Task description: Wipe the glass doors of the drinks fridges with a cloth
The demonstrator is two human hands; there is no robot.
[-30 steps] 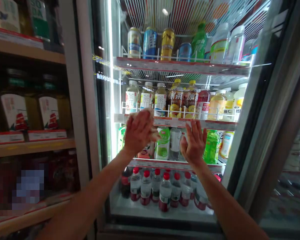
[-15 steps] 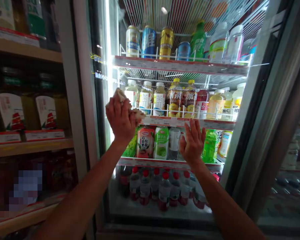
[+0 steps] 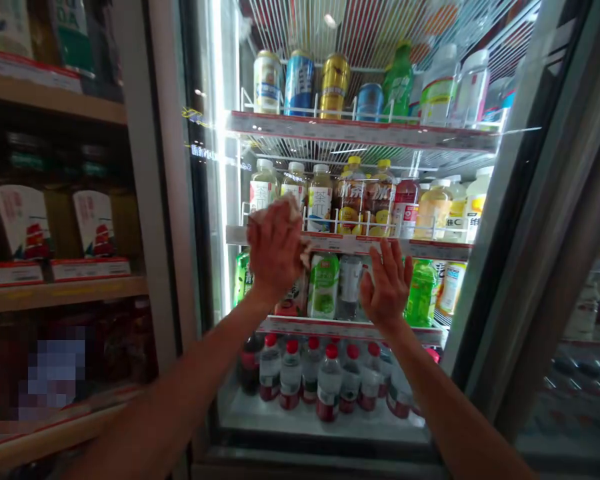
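A pale, crumpled cloth (image 3: pixel 293 203) lies under my left hand (image 3: pixel 276 250), its edges sticking out above and to the right of my fingers. My left hand presses it flat against the glass door (image 3: pixel 330 437) of a lit drinks fridge, in front of the middle shelf's left end. Slight blur softens that hand. To the right, my right hand (image 3: pixel 386 283) rests on the same glass with fingers stretched out and nothing in it. Behind the glass stand tea bottles (image 3: pixel 321 197), drink cans (image 3: pixel 334 87) and red-capped water bottles (image 3: pixel 330 380) on white wire shelves.
On the left, a wooden shelf unit (image 3: pixel 80 287) holds large dark juice bottles (image 3: pixel 25 220) with price tags below. A grey metal door frame (image 3: pixel 545 320) runs down the right side, with another bottle-filled fridge (image 3: pixel 585 373) beyond. Bright reflections show on the glass.
My left hand slid with the cloth to the left, up to the glass's lit edge, and came back right. My right hand has stayed in place on the glass.
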